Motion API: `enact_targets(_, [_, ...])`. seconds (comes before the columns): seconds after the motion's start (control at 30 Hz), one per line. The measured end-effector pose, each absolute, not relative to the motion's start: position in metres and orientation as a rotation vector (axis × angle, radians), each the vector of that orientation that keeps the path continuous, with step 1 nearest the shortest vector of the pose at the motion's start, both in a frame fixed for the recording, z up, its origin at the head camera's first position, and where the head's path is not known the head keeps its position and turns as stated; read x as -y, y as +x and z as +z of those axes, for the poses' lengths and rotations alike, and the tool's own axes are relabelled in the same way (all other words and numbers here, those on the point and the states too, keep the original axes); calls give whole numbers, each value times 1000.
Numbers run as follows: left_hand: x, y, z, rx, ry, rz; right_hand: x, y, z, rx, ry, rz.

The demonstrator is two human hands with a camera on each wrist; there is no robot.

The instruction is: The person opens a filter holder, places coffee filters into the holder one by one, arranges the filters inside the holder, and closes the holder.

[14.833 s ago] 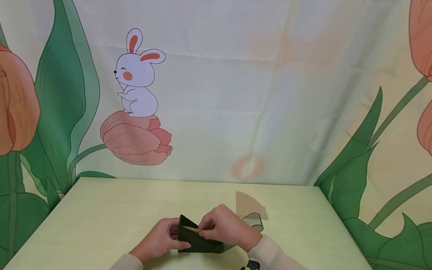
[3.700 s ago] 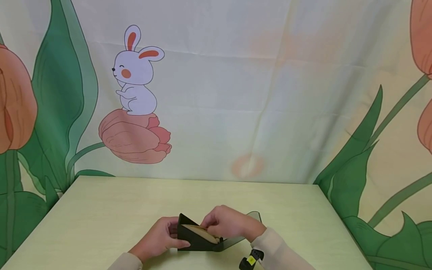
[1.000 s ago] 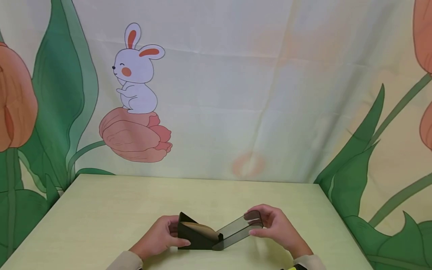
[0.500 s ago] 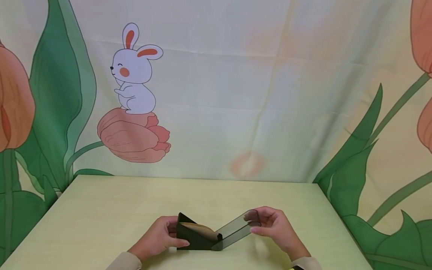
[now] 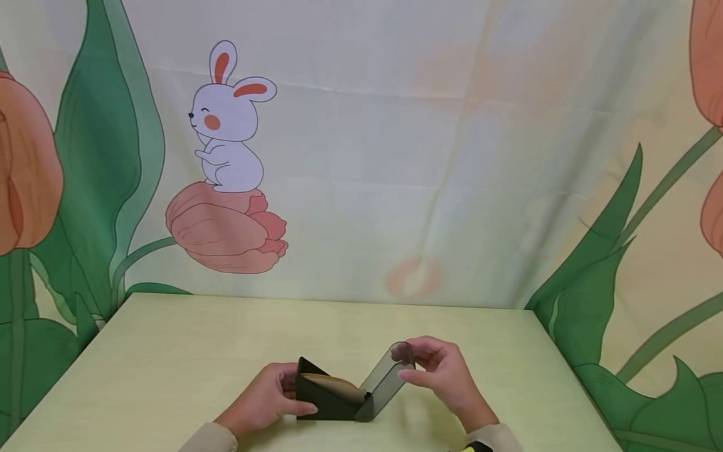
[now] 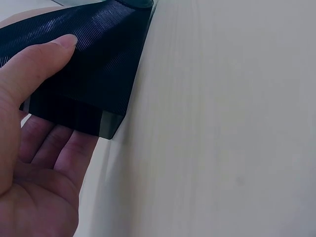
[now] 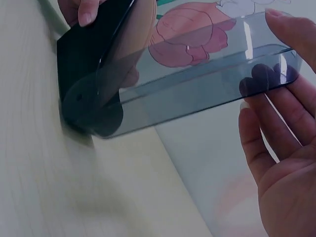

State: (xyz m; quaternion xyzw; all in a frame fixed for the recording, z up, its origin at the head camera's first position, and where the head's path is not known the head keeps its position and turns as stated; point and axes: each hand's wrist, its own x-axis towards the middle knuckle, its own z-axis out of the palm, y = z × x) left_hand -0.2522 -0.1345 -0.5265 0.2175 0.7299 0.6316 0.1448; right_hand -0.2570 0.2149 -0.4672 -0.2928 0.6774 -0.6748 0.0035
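Observation:
A black filter box (image 5: 330, 403) stands on the table with its smoky see-through lid (image 5: 386, 384) swung up on a hinge at the right. Tan paper coffee filters (image 5: 333, 382) sit inside, their curved edges showing above the wall. My left hand (image 5: 264, 397) grips the box's left end, thumb on the near wall (image 6: 94, 64) and fingers behind or under it. With thumb and fingers my right hand (image 5: 443, 371) holds the lid's free end. Through the clear lid (image 7: 197, 94), the right wrist view shows fingertips against its far side.
The pale wooden table (image 5: 214, 339) reaches back to a hanging cloth (image 5: 350, 220) printed with tulips and a rabbit. A black and yellow wrist strap (image 5: 477, 447) shows at the right cuff.
The fan-shaped filter behind the box is gone from the table, and filters now fill the box. My right hand has moved from the filters to the lid and is tilting it up leftward.

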Motion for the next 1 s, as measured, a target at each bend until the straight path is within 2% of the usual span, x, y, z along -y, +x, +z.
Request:
enact_targets(0.27, [133, -253, -527, -2149, 631, 1786, -196, -259, -462, -2093, -1004, -2126])
enact_targets(1.0, [133, -253, -525, -2178, 609, 1769, -151, -256, -445, -2268, -965, -1956])
